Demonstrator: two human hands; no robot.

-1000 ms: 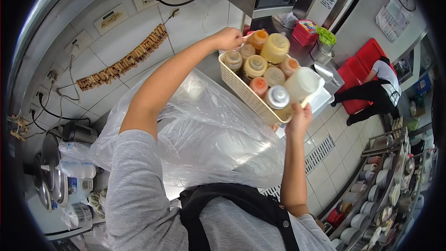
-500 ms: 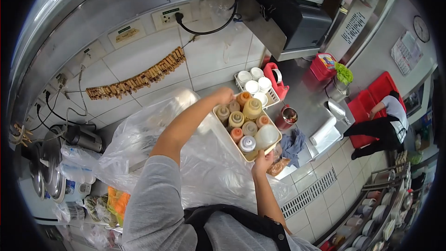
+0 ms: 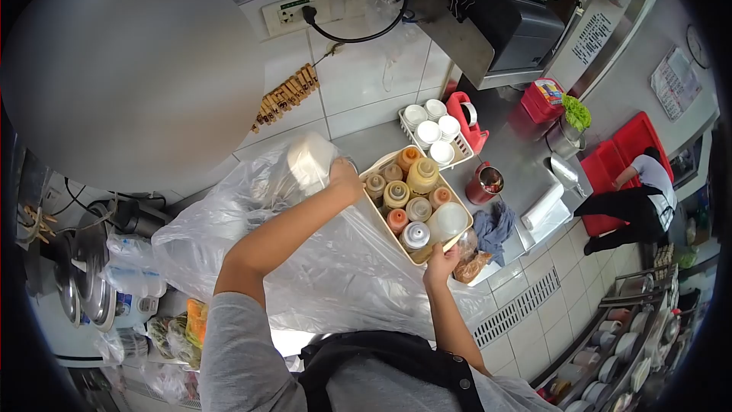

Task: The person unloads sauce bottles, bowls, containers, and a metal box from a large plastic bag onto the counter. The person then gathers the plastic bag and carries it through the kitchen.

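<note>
A cream rectangular tray (image 3: 371,204) holds several squeeze bottles with yellow, orange and pale contents, among them a yellow-topped bottle (image 3: 422,175) and a white-capped bottle (image 3: 415,236). My right hand (image 3: 441,265) grips the tray's near right corner, thumb over the rim. My left hand (image 3: 345,177) is just off the tray's far left side, its fingers curled at the edge of a clear plastic sheet (image 3: 305,259); the fingertips are partly hidden. The sheet spreads over the counter left of the tray, with a pale rounded thing beneath it.
Behind the tray stands a white basket of small cups (image 3: 435,133). Right of it are a red pitcher (image 3: 467,123), a metal mug (image 3: 485,183) and a blue-grey cloth (image 3: 493,230). A person (image 3: 644,191) bends over red bins at the right. A blurred patch hides the upper left.
My left hand has left the tray's far rim and moved left to the plastic sheet. My right hand stays on the tray. The view has shifted slightly, and a blurred patch covers the upper left.
</note>
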